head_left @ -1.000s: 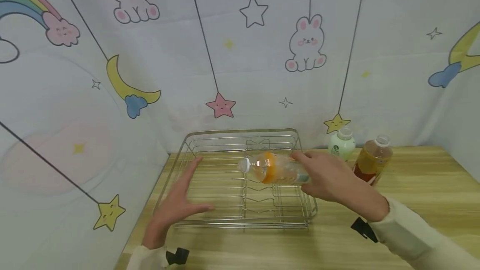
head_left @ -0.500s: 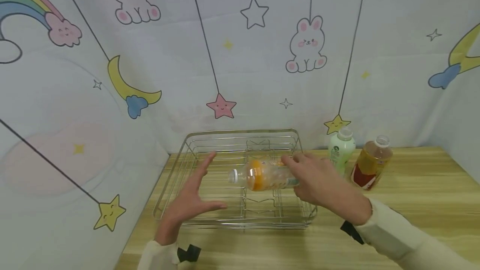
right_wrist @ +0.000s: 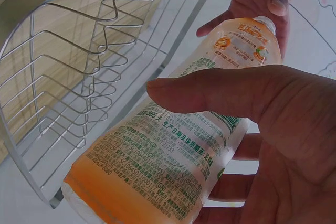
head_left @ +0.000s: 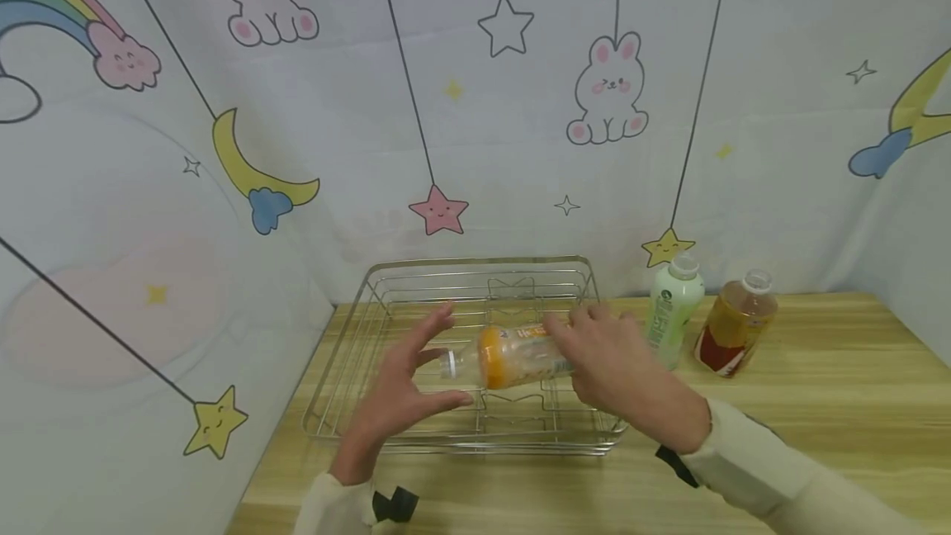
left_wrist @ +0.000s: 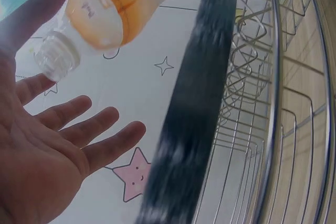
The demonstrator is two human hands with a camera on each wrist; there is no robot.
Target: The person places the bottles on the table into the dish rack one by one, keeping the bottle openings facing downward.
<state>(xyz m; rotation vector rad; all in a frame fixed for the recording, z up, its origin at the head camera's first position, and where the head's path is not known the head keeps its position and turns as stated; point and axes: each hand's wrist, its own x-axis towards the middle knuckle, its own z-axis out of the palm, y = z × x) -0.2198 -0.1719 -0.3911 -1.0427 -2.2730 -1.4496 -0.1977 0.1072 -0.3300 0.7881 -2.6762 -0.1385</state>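
My right hand (head_left: 620, 366) grips a clear plastic bottle (head_left: 520, 356) with an orange label, tilted on its side above the wire rack (head_left: 464, 442). In the right wrist view the thumb lies across the printed label (right_wrist: 168, 145) and the fingers wrap behind. The capped neck points left, toward my left hand (head_left: 401, 386). That hand is spread, thumb and fingers on either side of the white cap (head_left: 448, 364). In the left wrist view its fingers are extended around the cap (left_wrist: 56, 56), with the palm facing the bottle.
Right of the rack stand a pale green bottle (head_left: 674, 304) and an amber bottle (head_left: 735, 324) with a dark red label. A patterned cloth (head_left: 513, 139) hangs behind the wooden table (head_left: 832, 403). A dark strap (left_wrist: 191, 98) crosses the left wrist view.
My right hand has carried the bottle left and slightly toward me. My left hand has moved right, and its fingers now stand around the bottle's cap.
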